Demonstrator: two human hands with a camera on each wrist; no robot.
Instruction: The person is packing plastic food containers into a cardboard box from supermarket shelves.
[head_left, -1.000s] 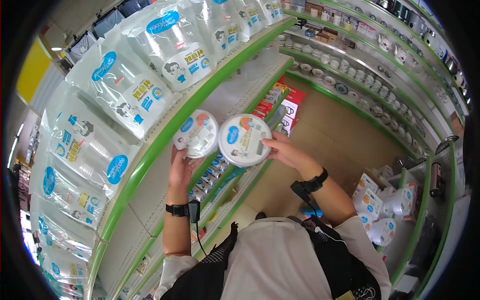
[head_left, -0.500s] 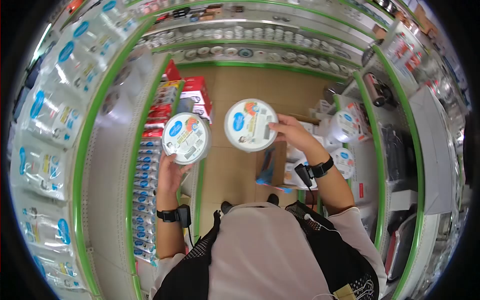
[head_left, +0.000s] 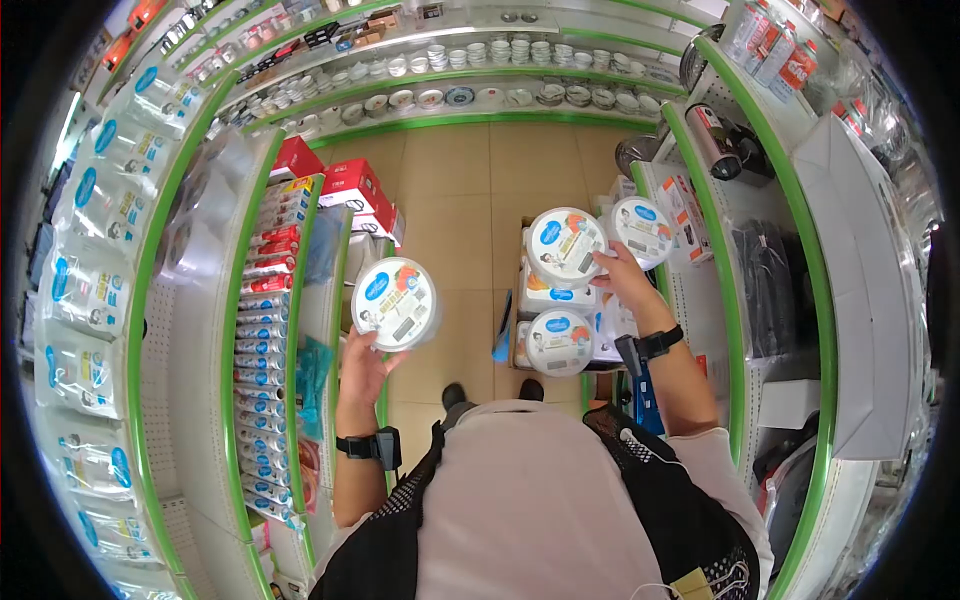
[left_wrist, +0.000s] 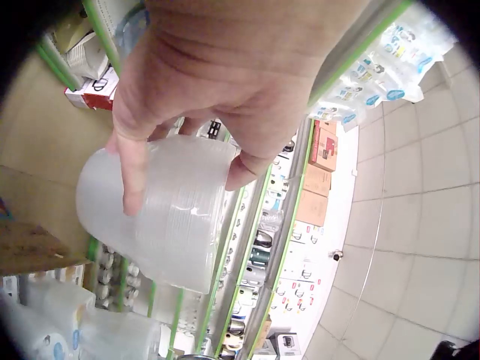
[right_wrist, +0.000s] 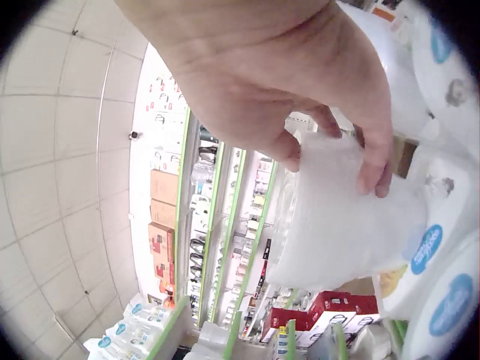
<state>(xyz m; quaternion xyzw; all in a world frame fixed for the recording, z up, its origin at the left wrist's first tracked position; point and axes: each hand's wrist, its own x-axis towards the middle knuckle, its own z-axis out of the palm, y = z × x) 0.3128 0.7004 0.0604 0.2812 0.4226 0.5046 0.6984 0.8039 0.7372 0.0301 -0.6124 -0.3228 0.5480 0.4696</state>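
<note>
My left hand (head_left: 364, 368) grips a round stack of translucent plastic bowls (head_left: 396, 300) with a printed white label on top, held over the aisle. Seen from the left wrist, the nested bowls (left_wrist: 180, 214) lie between thumb and fingers. My right hand (head_left: 632, 284) holds a second such stack (head_left: 565, 240), which overlaps a cardboard carton (head_left: 519, 346) in the head view. Next to it are two more labelled bowl stacks, one at the carton's near part (head_left: 559, 343) and one by the shelf (head_left: 640, 228). From the right wrist, my fingers curl round the bowls' side (right_wrist: 330, 225).
Bagged plastic cups (head_left: 85, 275) line the upper left shelf. Rolled packs (head_left: 262, 390) fill a lower one, with red boxes (head_left: 352, 186) at its far end. Bowls and plates (head_left: 459, 96) stand on the back shelves. On the right, a green-edged shelf (head_left: 690, 160) borders the tiled aisle.
The head view has turned from the left shelf to the aisle. My right hand has carried its bowl stack right, over the carton; my left hand still holds its stack, now farther from the shelf.
</note>
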